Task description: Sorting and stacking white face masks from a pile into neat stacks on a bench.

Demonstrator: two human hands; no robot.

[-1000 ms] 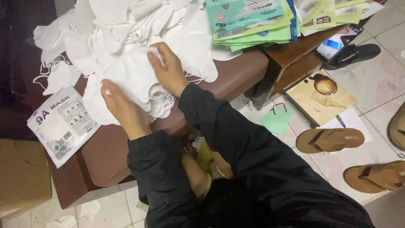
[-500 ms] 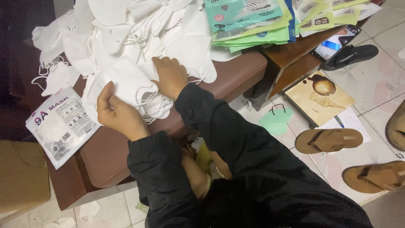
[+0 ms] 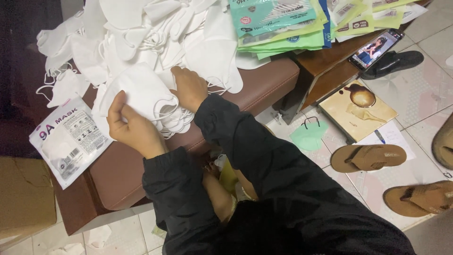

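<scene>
Stack of white folded face masks (image 3: 146,101), held between both hands at the front of a brown padded bench (image 3: 264,85). Left hand (image 3: 132,127) closes on the near lower edge, thumb over the top sheet; right hand (image 3: 191,87) clamps the far side, fingers curled over the fold. Ear loops hang loose from the stack's right edge, just above the cushion.

Handling, as judged: very light, soft, easily crumpled; the layers look apt to slide over one another, and the loops to snag. Best taken by the folded edges with a flat pinch from both sides, not by the loops.

Surroundings: loose pile of white masks (image 3: 141,33) directly behind, touching the stack. Printed mask pouch (image 3: 68,139) lies flat at the left, just beside the left hand, overhanging the bench edge. Green and teal pouches (image 3: 283,28) are heaped at the far right, well apart. Cardboard box (image 3: 23,198) stands low at the left.

Room: a bare strip of cushion in front of the hands, narrow, ending at the rounded front edge with a drop to tiled floor (image 3: 424,94). Floor at the right carries sandals (image 3: 368,158), a green mask (image 3: 309,137), a phone (image 3: 375,49).
</scene>
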